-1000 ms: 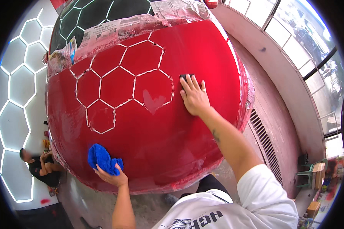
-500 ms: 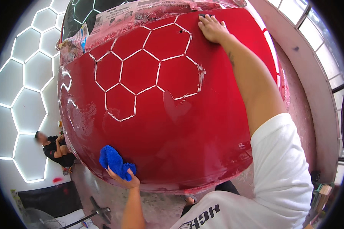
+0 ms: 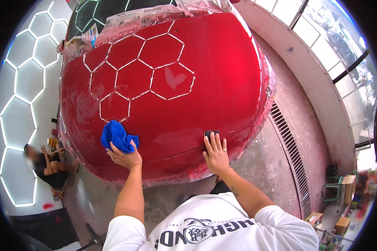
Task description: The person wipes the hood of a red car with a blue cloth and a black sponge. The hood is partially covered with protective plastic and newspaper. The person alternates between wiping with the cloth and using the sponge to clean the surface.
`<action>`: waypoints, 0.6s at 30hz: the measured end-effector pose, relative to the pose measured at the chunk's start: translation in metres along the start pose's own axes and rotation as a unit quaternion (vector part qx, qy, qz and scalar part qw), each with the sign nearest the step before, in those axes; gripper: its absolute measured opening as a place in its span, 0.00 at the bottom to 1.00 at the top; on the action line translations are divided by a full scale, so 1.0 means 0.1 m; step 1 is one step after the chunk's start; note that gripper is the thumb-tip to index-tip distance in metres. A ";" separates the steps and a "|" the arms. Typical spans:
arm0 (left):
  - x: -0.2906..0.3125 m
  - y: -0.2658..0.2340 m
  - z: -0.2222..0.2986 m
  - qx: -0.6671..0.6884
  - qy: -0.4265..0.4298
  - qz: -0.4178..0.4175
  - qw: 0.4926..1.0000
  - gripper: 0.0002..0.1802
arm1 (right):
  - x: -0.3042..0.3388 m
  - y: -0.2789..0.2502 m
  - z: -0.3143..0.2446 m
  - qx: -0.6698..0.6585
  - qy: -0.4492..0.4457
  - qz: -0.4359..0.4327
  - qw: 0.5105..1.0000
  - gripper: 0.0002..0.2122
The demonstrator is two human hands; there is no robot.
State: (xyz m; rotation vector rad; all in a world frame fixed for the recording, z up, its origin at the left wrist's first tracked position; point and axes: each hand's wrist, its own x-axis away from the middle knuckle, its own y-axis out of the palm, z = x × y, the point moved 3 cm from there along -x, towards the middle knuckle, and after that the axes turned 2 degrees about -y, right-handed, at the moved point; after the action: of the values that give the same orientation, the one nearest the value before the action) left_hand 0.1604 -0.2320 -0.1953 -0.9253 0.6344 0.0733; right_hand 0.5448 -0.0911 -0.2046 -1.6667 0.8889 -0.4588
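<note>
A glossy red car hood (image 3: 176, 127) fills the middle of the view, with white hexagon light reflections across its left half. My left hand (image 3: 126, 158) is closed around a bunched blue microfibre cloth (image 3: 115, 136), resting on the hood's front left part. Toward the front right edge, my right hand (image 3: 217, 158) presses a small black block (image 3: 212, 134) flat on the paint. Its fingers stretch over the block and cover most of it, so its exact kind is unclear. A smeared, heart-shaped dull patch shows inside one reflected hexagon.
Newspaper (image 3: 130, 21) and plastic film mask the windscreen edge. Plastic wraps the hood's rim. Another person (image 3: 48, 167) squats at the left by the lit hexagon wall. A floor grate (image 3: 291, 157) runs along the right, with a green stool (image 3: 335, 188) and boxes (image 3: 342, 226) beyond it.
My right hand has drawn the black block from the hood's far edge back to its near right part. My left hand with the blue cloth has shifted slightly farther up the hood.
</note>
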 end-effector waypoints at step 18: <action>0.07 -0.14 -0.10 0.023 0.049 -0.035 0.998 0.57 | -6.00 -1.07 1.03 0.068 0.012 0.011 0.998 0.29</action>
State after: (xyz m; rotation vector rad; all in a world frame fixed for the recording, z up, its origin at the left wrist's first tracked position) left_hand 0.1662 -0.2493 -0.1933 -0.9093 0.6902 -0.0498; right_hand 0.2682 0.4373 -0.0435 -1.5293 0.8748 -0.5141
